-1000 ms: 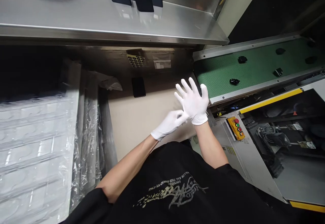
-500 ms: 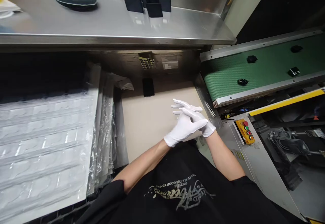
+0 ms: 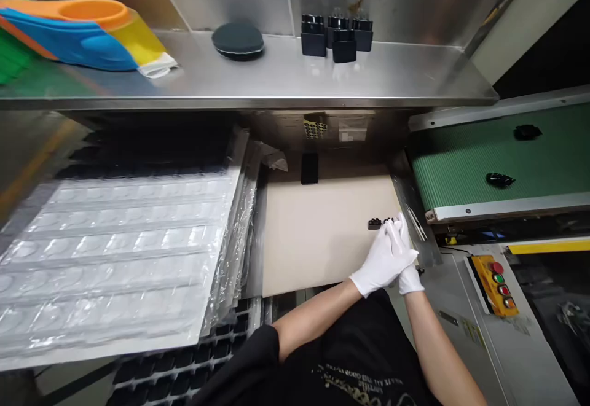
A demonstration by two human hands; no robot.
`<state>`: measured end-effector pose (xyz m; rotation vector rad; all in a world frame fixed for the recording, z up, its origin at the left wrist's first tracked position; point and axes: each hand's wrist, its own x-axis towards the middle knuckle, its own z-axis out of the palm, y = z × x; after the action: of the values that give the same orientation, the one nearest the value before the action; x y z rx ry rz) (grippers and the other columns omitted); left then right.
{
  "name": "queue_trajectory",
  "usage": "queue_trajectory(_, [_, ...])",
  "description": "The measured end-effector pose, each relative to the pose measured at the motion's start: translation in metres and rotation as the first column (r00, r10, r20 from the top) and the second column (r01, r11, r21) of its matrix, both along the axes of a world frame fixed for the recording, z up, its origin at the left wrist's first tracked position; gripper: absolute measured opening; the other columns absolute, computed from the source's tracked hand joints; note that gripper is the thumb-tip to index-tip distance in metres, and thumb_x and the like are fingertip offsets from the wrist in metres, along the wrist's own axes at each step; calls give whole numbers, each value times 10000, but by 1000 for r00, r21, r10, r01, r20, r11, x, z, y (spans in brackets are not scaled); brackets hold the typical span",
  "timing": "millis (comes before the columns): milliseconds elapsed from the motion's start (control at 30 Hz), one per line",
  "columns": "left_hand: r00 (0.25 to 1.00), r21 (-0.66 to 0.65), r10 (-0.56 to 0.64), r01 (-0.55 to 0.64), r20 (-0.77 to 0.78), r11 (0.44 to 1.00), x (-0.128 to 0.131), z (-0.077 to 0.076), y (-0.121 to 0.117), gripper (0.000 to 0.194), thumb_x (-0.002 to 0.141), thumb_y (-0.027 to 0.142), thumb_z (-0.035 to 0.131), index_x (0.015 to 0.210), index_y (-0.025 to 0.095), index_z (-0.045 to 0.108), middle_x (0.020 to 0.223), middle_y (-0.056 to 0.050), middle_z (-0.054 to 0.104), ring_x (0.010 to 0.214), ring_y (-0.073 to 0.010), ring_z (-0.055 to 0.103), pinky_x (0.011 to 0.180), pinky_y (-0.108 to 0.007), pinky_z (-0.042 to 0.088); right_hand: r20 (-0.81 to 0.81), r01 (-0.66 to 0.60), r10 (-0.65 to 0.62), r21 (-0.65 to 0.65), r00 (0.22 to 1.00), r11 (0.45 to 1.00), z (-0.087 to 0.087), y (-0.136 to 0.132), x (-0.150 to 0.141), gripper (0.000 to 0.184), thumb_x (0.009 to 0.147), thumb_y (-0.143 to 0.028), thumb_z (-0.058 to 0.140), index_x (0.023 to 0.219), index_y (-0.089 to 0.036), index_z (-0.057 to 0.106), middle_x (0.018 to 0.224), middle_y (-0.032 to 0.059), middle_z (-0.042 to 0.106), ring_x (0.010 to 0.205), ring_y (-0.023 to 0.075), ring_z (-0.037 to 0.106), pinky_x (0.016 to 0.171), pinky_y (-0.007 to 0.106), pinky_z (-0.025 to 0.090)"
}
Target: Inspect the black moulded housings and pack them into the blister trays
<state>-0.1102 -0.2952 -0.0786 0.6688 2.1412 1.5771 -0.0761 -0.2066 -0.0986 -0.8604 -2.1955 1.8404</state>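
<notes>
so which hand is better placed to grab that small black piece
Probably the left hand: it lies over the right hand, its fingers closest to the small black piece on the board.

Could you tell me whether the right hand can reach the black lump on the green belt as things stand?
Probably yes: the right hand is close to the belt, and the black lump lies uncovered on it. Only its metal side rail lies between.

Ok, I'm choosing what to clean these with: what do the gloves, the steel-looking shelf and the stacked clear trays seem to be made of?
The gloves look like thin white cotton fabric: matte, with soft creases. The shelf looks like stainless steel, brightly reflective with a folded front edge. The trays look like clear moulded plastic, glossy with formed pockets, though loose film may cover part of them.
</notes>
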Motion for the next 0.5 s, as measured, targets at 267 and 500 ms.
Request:
queue_trajectory(267, [863,43,-421,427,281,903,45,8,0,520,1012,674,559,865,182,645,866,-78,722,789,-224,619,795,-373,523,-137,253,-214,609,967,752,22,54,6,451,1004,-329,566,1390,-121,674,1490,196,680,1455,336,596,1335,527,404])
queue_trajectory(500, [656,108,-682,690,324,716,91,15,97,464,1000,552,613,723,183,661,739,-46,665,748,-193,582,734,-313,448,-106,237,-212,421,971,876,26,146,83,231,1040,-234,609,1173,-188,793,1244,75,810,1219,202,743,1123,288,547])
